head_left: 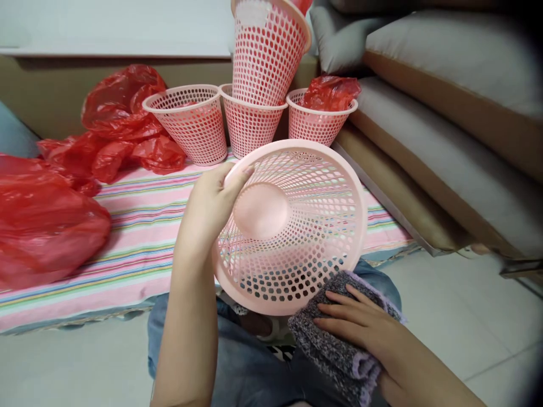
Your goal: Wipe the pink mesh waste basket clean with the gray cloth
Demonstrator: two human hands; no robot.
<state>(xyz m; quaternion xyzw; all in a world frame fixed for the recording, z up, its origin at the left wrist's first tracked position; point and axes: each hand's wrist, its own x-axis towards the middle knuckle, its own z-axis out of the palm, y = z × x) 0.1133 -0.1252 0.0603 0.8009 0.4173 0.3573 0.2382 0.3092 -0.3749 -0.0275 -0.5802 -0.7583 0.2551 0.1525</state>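
Observation:
A pink plastic mesh basket (358, 226) is tilted above my lap, its wide mouth facing me and its round solid base showing inside. My left hand (216, 198) grips the rim at the left, thumb over the inner edge and the other fingers hidden behind. Against the lower right of the rim lies a folded grey cleaning cloth (322, 328) with lilac edging. My right hand (360, 322) rests over this cloth with its fingers laid across it; the thumb is hidden.
Several similar baskets (190, 127) stand along the back of the striped cloth (139, 226), one stacked upright in another. Red plastic bags (46, 220) are heaped on the left. Grey and brown cushions (445, 141) pile up at the right, above the tiled floor (462, 311).

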